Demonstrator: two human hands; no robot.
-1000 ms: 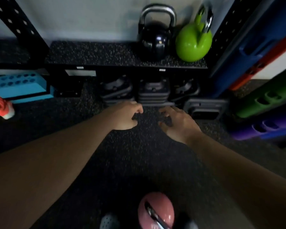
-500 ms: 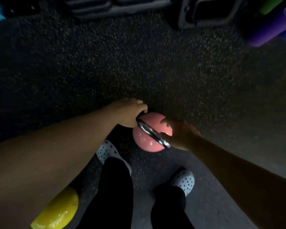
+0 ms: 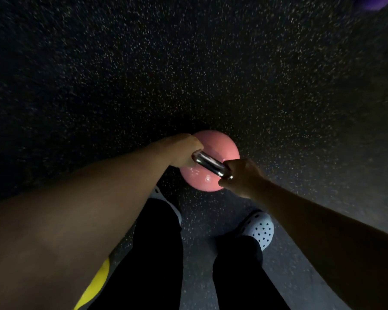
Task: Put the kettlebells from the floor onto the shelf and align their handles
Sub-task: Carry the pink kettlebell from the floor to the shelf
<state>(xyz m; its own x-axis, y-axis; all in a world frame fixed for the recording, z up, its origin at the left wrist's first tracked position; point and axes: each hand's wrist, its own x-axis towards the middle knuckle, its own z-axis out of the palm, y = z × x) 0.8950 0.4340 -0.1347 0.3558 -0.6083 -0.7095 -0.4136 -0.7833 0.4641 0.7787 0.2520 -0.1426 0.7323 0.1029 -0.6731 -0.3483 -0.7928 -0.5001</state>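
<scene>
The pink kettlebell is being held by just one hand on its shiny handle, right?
Not quite. The head view shows both hands on it: the left hand grips one end of the shiny handle and the right hand grips the other. The pink kettlebell part is right.

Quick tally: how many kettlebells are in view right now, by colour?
Pink kettlebell: 1, with the left hand and the right hand on its metal handle
Yellow kettlebell: 1, mostly hidden behind the left arm
Total: 2
</scene>
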